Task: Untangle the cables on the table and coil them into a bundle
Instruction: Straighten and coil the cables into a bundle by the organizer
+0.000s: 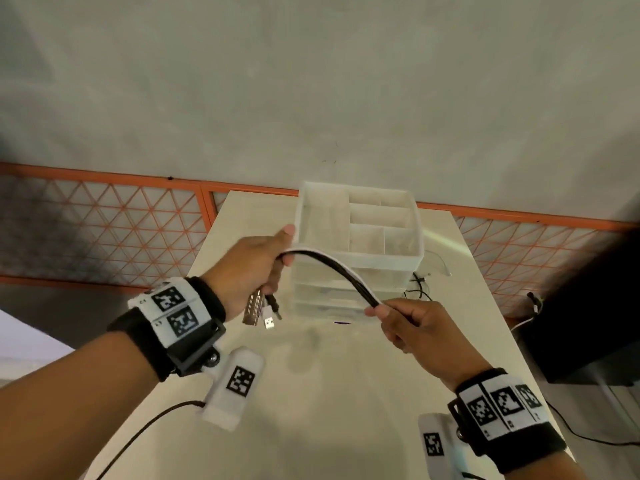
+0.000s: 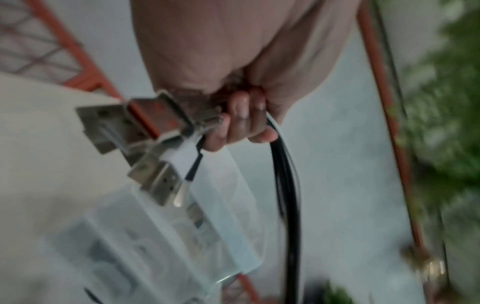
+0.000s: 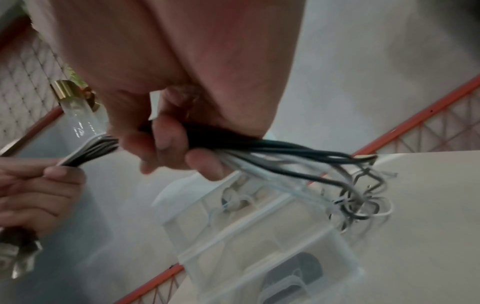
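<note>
Nearest the camera, both hands are raised above the pale bench (image 1: 346,393), sharing a bunch of thin black and white cables (image 1: 332,268) gathered side by side. The left hand (image 1: 252,268) has its fingers clenched round one end of the bunch, so that the metal plugs (image 1: 261,310) hang just below the fist. The right hand (image 1: 412,323) grasps the same bunch further along, fingers curled over it, and the span between the two arches in the air.

Beyond the right hand, the wrist view shows the strands fanning apart and running down to a loose snarl of black and white cable (image 3: 355,199) lying on the bench beside the translucent white plastic drawer organiser (image 1: 360,258).

The step in hand looks to be drawing the cables straight before coiling. To do it well, the left hand should probably anchor the plug ends level while the right slides outward with a light grip, letting strands slip and pausing at any snag instead of tugging, which would tighten the snarl.
</note>
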The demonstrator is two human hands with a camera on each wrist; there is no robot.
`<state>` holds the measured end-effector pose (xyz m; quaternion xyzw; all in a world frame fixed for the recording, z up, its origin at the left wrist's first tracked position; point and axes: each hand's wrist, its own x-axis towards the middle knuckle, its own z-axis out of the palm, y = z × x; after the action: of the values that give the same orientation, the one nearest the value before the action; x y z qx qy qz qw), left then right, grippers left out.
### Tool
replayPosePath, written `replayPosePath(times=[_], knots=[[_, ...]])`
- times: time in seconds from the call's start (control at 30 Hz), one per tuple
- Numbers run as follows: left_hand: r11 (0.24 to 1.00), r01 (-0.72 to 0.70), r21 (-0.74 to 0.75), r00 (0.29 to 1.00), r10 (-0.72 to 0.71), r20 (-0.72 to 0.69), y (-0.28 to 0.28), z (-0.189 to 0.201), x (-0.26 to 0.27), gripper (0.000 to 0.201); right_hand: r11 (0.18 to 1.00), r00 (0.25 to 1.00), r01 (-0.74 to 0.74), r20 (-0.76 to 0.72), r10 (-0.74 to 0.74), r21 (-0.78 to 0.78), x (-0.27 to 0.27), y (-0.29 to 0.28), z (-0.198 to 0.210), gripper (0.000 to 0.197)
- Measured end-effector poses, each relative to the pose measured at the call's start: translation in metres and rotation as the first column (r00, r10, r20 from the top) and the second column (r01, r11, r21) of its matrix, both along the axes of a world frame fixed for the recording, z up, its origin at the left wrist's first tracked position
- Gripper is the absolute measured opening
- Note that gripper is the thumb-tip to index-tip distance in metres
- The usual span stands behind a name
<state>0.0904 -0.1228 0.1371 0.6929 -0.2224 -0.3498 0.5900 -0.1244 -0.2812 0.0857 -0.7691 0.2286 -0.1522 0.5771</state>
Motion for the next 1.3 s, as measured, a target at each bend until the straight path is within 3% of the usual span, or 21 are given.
replayPosePath(times=[0.07, 0.17, 0.23, 0.33, 0.4, 0.47, 0.5, 0.63, 0.73, 0.8, 0.9, 1.03, 1.1, 1.17, 1.23, 1.3], knots=[[0.987, -0.133, -0.09, 0.984, 0.121, -0.13, -0.002, 0.0, 0.0, 0.047, 0.992, 0.994, 0.075, 0.072, -0.082, 0.099, -0.002, 0.002, 0.004, 0.023], [0.979, -0.172, -0.112, 0.97, 0.149, -0.192, -0.009, -0.007, -0.016, 0.054, 0.974, 0.953, 0.159, 0.232, -0.194, 0.162, 0.008, 0.017, 0.011, 0.021], [0.992, -0.084, -0.095, 0.99, 0.072, -0.124, -0.012, -0.005, -0.031, 0.071, 0.98, 0.929, 0.153, 0.32, -0.187, 0.128, 0.018, 0.033, 0.016, 0.021], [0.987, 0.141, -0.075, 0.985, -0.132, 0.112, -0.015, 0.004, -0.052, 0.096, 0.989, 0.923, 0.137, 0.371, -0.106, -0.058, 0.033, 0.057, 0.021, 0.017], [0.969, 0.234, -0.085, 0.958, -0.214, 0.192, -0.018, 0.003, -0.067, 0.082, 0.974, 0.919, 0.142, 0.388, -0.064, -0.176, 0.04, 0.07, 0.019, 0.031], [0.988, 0.136, -0.078, 0.984, -0.126, 0.123, -0.018, 0.001, -0.073, 0.045, 0.961, 0.924, 0.145, 0.379, -0.046, -0.237, 0.044, 0.079, 0.015, 0.034], [0.995, 0.07, -0.073, 0.996, -0.067, 0.052, -0.016, -0.001, -0.072, 0.038, 0.958, 0.934, 0.12, 0.356, -0.021, -0.259, 0.044, 0.081, 0.013, 0.031], [0.999, 0.003, -0.047, 0.992, -0.009, -0.129, -0.01, -0.006, -0.059, 0.033, 0.973, 0.964, -0.027, 0.25, 0.086, -0.23, 0.041, 0.082, 0.021, 0.017], [0.999, 0.04, -0.033, 0.995, -0.043, -0.092, -0.006, 0.002, -0.053, 0.021, 0.964, 0.957, 0.151, 0.277, -0.088, -0.218, 0.039, 0.07, 0.034, 0.03], [0.993, 0.116, -0.014, 0.993, -0.116, -0.001, -0.004, 0.004, -0.052, 0.028, 0.912, 0.947, 0.249, 0.277, -0.16, -0.325, 0.041, 0.06, 0.047, 0.033], [0.974, 0.225, 0.0, 0.974, -0.225, 0.016, -0.001, 0.011, -0.053, 0.033, 0.84, 0.959, 0.192, 0.279, -0.051, -0.508, 0.047, 0.056, 0.065, 0.048], [0.946, 0.323, -0.018, 0.946, -0.323, 0.019, 0.001, 0.018, -0.053, 0.027, 0.799, 0.951, 0.205, 0.307, -0.027, -0.565, 0.049, 0.055, 0.081, 0.051], [0.926, 0.377, 0.031, 0.923, -0.379, 0.066, 0.003, 0.019, -0.054, 0.021, 0.779, 0.954, 0.108, 0.284, 0.094, -0.618, 0.05, 0.055, 0.09, 0.059], [0.904, 0.422, 0.066, 0.901, -0.426, 0.08, 0.004, 0.021, -0.055, 0.015, 0.766, 0.95, 0.009, 0.244, 0.194, -0.643, 0.052, 0.054, 0.093, 0.052], [0.89, 0.445, 0.099, 0.884, -0.454, 0.113, 0.005, 0.02, -0.056, 0.032, 0.791, 0.959, 0.053, 0.252, 0.13, -0.61, 0.053, 0.052, 0.091, 0.041], [0.899, 0.426, 0.105, 0.882, -0.438, 0.174, 0.005, 0.018, -0.056, 0.033, 0.822, 0.963, 0.139, 0.268, 0.017, -0.552, 0.052, 0.052, 0.087, 0.037]])
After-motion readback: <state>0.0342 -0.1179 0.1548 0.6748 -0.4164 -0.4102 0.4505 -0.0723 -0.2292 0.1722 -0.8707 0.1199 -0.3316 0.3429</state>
